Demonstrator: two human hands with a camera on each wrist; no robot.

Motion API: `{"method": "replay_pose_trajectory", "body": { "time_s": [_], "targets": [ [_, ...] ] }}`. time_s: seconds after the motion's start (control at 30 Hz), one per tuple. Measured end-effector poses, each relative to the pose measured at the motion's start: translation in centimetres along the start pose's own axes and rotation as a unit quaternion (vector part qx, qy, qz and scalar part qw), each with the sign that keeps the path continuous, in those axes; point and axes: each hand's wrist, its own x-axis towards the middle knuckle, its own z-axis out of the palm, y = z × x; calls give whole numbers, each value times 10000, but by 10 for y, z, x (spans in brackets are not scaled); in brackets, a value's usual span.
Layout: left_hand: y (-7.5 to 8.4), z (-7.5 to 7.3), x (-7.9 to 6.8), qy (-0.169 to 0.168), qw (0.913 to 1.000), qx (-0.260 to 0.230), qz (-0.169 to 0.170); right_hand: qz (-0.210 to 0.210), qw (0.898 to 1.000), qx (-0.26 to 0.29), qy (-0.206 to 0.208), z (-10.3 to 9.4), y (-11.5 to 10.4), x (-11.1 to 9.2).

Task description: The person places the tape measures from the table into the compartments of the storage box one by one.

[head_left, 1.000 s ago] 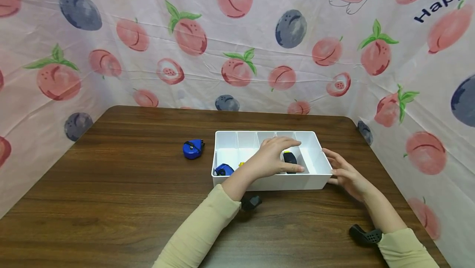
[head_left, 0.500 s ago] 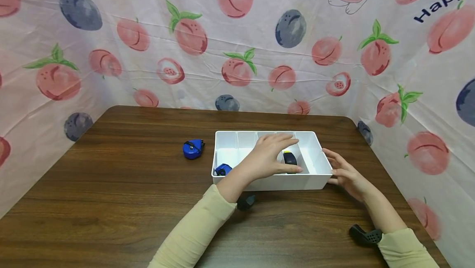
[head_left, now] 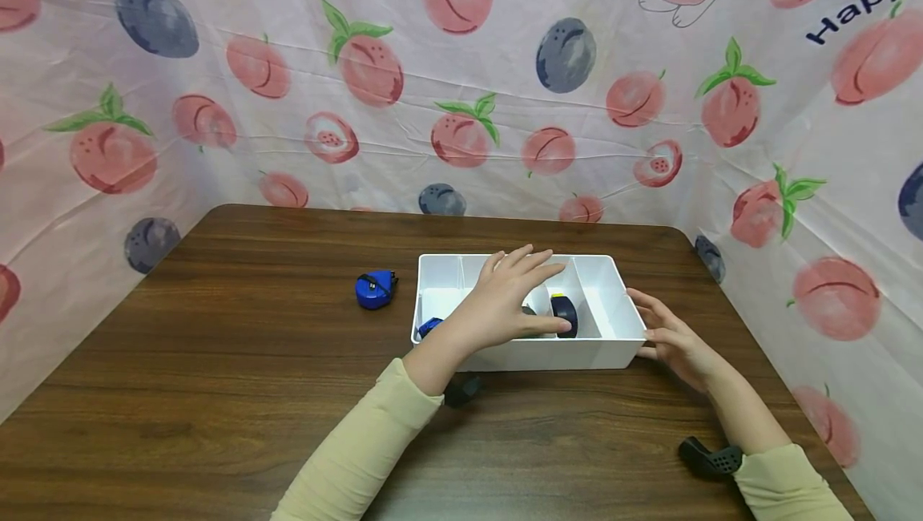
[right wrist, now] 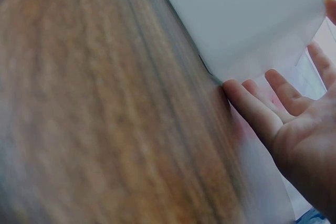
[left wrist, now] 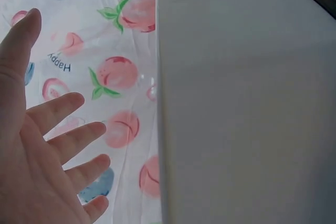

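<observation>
A white divided box stands on the brown table. My left hand hovers over its middle with spread fingers and nothing in its grasp; the left wrist view shows this hand with its fingers apart. Near the thumb tip, a dark rounded item with a yellow top sits in a compartment. A blue item in the left compartment is partly hidden by my left wrist. My right hand rests its extended fingers against the box's right end; its fingertips meet the lower corner in the right wrist view.
A small blue rounded case with a black strip lies on the table, left of the box. A fruit-print sheet hangs behind the table and along its sides. The rightmost compartment lies beside my right hand.
My left hand has drawn back leftward over the box and its fingers have spread, uncovering more of the dark item with the yellow top. My right hand and the box have stayed put.
</observation>
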Motion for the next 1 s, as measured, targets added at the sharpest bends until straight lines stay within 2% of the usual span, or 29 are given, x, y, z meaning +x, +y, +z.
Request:
{"method": "replay_pose_trajectory", "body": {
  "time_s": [0.63,1.0],
  "targets": [
    [-31,-25,-28,-58,9977,631,-257,-41,10000,52,-16,-1,0,1],
    [-49,-39,-50,-12,9958,759,-502,32,10000,53,31,-1,-1,1]
  ]
}}
